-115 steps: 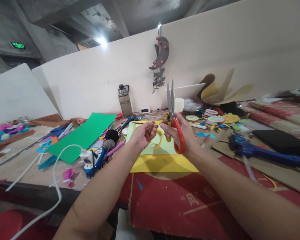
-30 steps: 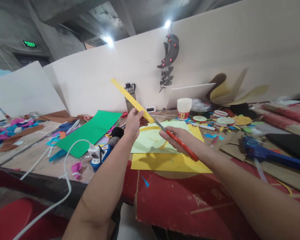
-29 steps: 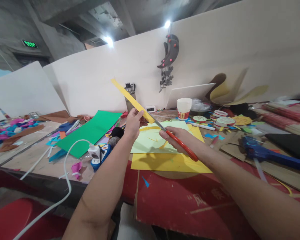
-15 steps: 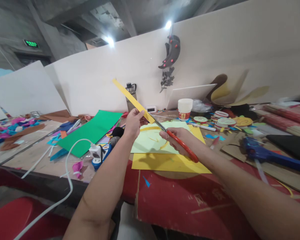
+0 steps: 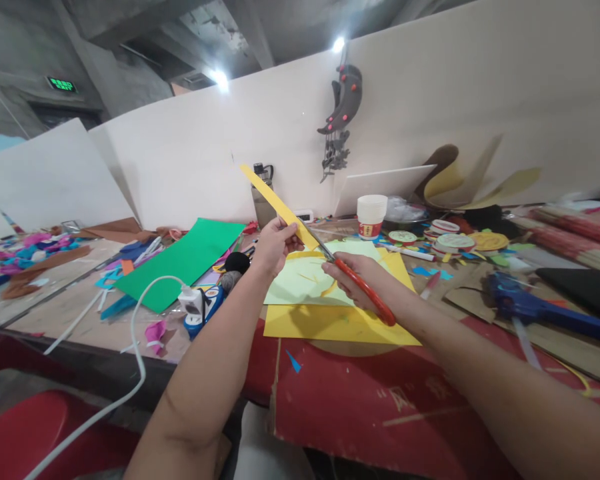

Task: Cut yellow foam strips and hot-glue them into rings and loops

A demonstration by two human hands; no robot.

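Scissors (image 5: pixel 364 291) with red handles sit in the right hand (image 5: pixel 353 275) in the head view, its fingers curled round the loops and the metal blades pointing up and to the left. The left hand (image 5: pixel 275 243) pinches a yellow paper strip (image 5: pixel 270 193) near its lower end, so that the long free part slants upward in front of a bottle (image 5: pixel 263 205). The strip is in the air above the worktop (image 5: pixel 97 335), over a pale green sheet (image 5: pixel 286 288) lying on a yellow sheet (image 5: pixel 300 325). The blades meet its lower end; whether they bite into it cannot be told. It looks light, thin and fairly stiff, straight without support, yet likely to crease under a hard squeeze. A flat, gentle pinch close to the blades should steady it; the smoother, heavier scissors are best taken by the loops.
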